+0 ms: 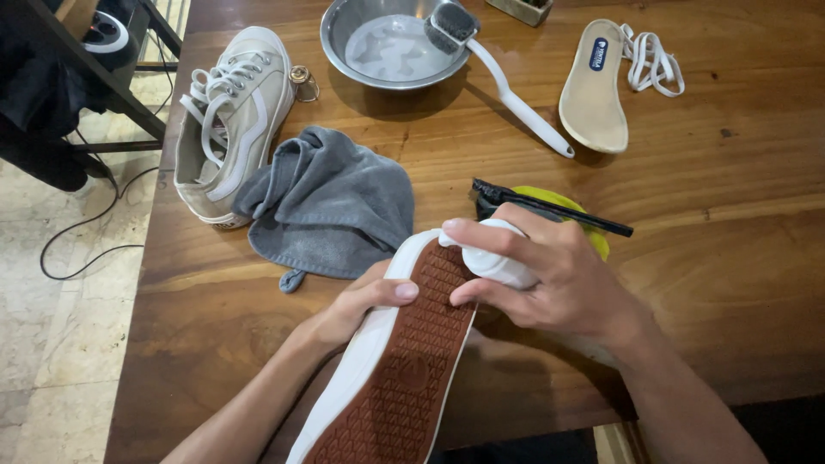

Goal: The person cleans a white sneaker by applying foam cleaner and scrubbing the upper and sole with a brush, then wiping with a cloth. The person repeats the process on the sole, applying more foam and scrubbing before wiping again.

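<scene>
While the left hand (pixel 361 305) steadies a shoe (pixel 400 361) turned sole-up, the right hand (pixel 550 275) presses a small white bottle (pixel 490 258) against the toe end of the brown ribbed sole

Left hand: fingers curled under the white sidewall, thumb lying across the rim onto the sole; a clamp-type hold, probably to stop the shoe rolling and keep the tread facing up toward the camera. Heel end runs off the bottom edge of the view, toward the body

Right hand: closed around the bottle, index finger and thumb wrapped over its rounded top, the other fingers folded beneath. Whether the nozzle touches the rubber cannot be told; fingers hide it

Just beyond the right hand: a black brush (pixel 550 206) resting on something yellow-green (pixel 567 215), mostly hidden by the knuckles. Likely parked there within quick reach

Just beyond the left hand: a crumpled grey cloth (pixel 331 202) on the wooden surface (pixel 730 258), touching the second shoe (pixel 228 125), which stands upright, laced, further off to that side

Well past both hands: a steel bowl (pixel 391 47) of cloudy water with a white long-handled brush (pixel 511 94), head propped on the rim, handle on the surface. Beyond the right hand, far side: a removed insole (pixel 593 94) and loose white laces (pixel 653 60), set apart from the wet items
</scene>
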